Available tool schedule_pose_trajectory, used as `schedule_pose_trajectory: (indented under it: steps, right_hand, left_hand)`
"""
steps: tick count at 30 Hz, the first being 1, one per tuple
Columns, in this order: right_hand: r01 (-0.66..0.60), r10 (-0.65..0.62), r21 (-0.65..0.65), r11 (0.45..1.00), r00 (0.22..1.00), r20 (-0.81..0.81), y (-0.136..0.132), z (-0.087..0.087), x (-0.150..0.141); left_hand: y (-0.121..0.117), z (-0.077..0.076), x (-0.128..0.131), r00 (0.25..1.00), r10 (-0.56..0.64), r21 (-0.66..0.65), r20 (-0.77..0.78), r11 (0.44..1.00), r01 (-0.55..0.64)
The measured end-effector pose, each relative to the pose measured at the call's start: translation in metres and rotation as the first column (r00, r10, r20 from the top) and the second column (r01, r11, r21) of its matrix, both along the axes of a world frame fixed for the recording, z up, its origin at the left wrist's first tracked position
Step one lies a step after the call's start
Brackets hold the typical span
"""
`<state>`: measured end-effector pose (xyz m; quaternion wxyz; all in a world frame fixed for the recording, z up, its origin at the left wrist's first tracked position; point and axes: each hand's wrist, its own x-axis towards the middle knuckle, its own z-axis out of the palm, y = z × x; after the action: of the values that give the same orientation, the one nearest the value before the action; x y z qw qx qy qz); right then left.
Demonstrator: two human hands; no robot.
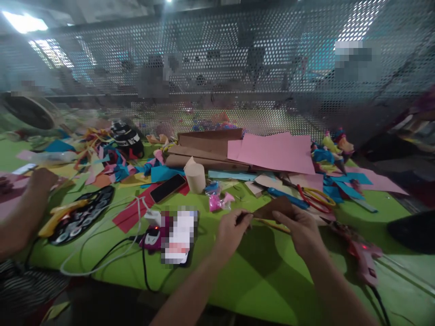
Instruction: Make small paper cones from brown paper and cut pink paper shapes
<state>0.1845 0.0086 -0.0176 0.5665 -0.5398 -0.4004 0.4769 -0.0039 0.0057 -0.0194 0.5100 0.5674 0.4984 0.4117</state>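
A brown piece of what looks like paper or felt [276, 207] is held up between both hands over the green tabletop [251, 276]. My left hand [234, 228] pinches its left corner between thumb and fingers. At its right side, my right hand [301, 228] grips the edge with the thumb in front. Just beneath the piece, a thin yellow item [277, 225] is partly hidden. Behind the hands lie a blue-handled tool [288, 198] and red and yellow looped handles [317, 199]. A pink glue gun [365, 260] rests right of my right hand.
Left of my hands are a lit phone [180, 237], a purple power strip [152, 237] with cables, and a dark phone [168, 188]. Pink sheets [275, 151] and cardboard [210, 145] lie behind. Another person's arm [23, 208] reaches in near a yellow glue gun [63, 215].
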Motion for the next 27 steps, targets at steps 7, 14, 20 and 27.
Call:
schedule_pose_trajectory:
  steps: [7, 14, 20, 27]
  right_hand:
    - [0.078, -0.076, 0.08, 0.994, 0.997, -0.025, 0.0, -0.003, 0.002]
    - [0.035, -0.035, 0.069, 0.997, 0.999, -0.005, -0.006, -0.005, -0.002]
    - [0.071, -0.07, 0.049, 0.996, 0.997, -0.026, -0.005, -0.004, -0.004]
    - [0.009, -0.009, -0.017, 1.0, 1.0, 0.011, -0.008, -0.005, -0.008]
  left_hand:
    - [0.0, -0.001, 0.0, 0.994, 0.017, -0.056, 0.104, 0.998, -0.011]
    - [-0.005, 0.007, 0.004, 0.992, 0.054, -0.009, 0.116, 0.999, -0.053]
    - [-0.003, 0.003, 0.005, 0.975, 0.076, -0.088, 0.211, 0.994, -0.058]
    - [0.0, 0.003, 0.006, 0.979, 0.056, -0.115, 0.196, 0.993, -0.034]
